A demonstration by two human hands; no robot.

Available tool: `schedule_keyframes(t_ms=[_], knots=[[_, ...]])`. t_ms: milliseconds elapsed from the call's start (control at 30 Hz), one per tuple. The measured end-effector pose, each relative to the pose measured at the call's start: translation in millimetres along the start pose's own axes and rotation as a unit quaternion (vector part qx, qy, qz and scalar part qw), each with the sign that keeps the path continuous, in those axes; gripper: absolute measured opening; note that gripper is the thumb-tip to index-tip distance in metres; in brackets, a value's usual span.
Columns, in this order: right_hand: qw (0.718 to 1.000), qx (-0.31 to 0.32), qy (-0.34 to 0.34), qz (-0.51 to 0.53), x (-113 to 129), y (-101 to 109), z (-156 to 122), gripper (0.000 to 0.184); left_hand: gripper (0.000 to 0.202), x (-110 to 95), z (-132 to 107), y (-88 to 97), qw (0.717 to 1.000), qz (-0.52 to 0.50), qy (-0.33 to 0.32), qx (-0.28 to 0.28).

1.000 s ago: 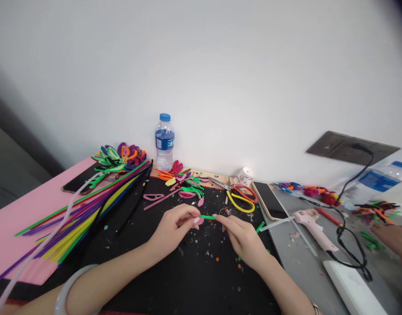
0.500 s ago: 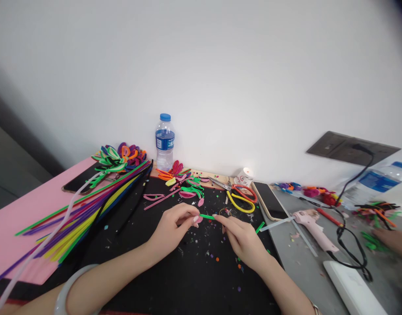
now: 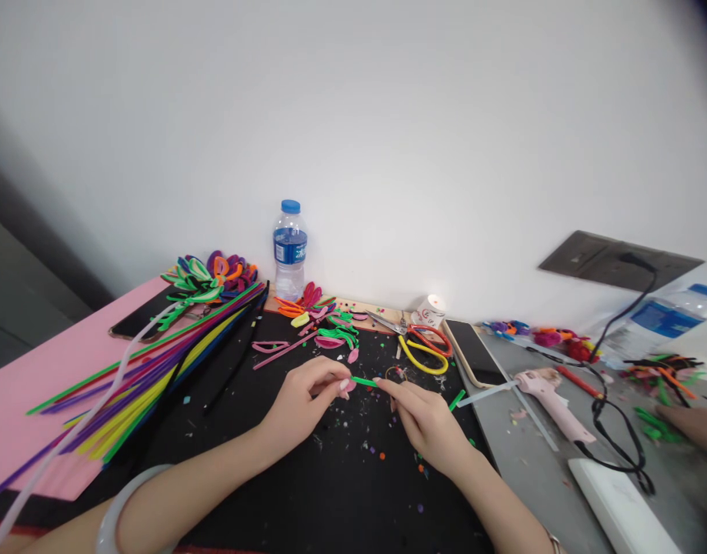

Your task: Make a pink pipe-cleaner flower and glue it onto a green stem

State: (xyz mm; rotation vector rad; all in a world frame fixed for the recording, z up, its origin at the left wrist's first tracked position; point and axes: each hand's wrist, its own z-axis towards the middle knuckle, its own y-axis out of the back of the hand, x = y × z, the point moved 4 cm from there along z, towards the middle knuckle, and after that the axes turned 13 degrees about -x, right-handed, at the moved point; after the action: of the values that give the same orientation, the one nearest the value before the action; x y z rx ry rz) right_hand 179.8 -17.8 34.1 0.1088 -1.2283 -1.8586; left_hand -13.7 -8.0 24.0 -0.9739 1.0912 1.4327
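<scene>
Between my two hands stretches a short green pipe cleaner (image 3: 365, 382), held level above the black mat (image 3: 318, 492). My left hand (image 3: 310, 396) pinches its left end, with a bit of pink at the fingertips. The other end is gripped by my right hand (image 3: 425, 412), fingers closed on it. Just beyond lie green and pink pipe-cleaner pieces (image 3: 335, 337) bent into loops. Scissors (image 3: 425, 350) with red and yellow handles rest behind my right hand. A small green offcut (image 3: 457, 400) is beside that hand.
At the left lies a bundle of coloured pipe cleaners (image 3: 139, 377) beside looped flowers (image 3: 208, 277). A water bottle (image 3: 290, 254) stands by the wall. On the right are a phone (image 3: 474, 354), a pink glue gun (image 3: 552, 404) with a black cord, and another person's hand (image 3: 688, 427).
My hands and the green pipe cleaner stay nearly still. At the right edge the other person's hand has shifted slightly near the green pieces.
</scene>
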Motion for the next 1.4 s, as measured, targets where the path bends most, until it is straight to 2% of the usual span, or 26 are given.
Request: schedule_keyframes(t_ms=[533,1067,1400], knots=[[1.000,0.005,0.000,-0.002,-0.3,-0.7,-0.1,0.040,0.013,2.3,1.0,-0.1,1.000,-0.017,-0.001,-0.004],[1.000,0.011,-0.003,0.003,-0.2,-2.5,-1.4,0.041,0.012,8.2,2.2,-2.3,0.988,-0.115,0.101,-0.002],[1.000,0.019,-0.002,0.006,1.6,-7.1,-3.0,0.042,0.017,13.3,3.6,-0.9,0.973,-0.151,0.172,-0.024]])
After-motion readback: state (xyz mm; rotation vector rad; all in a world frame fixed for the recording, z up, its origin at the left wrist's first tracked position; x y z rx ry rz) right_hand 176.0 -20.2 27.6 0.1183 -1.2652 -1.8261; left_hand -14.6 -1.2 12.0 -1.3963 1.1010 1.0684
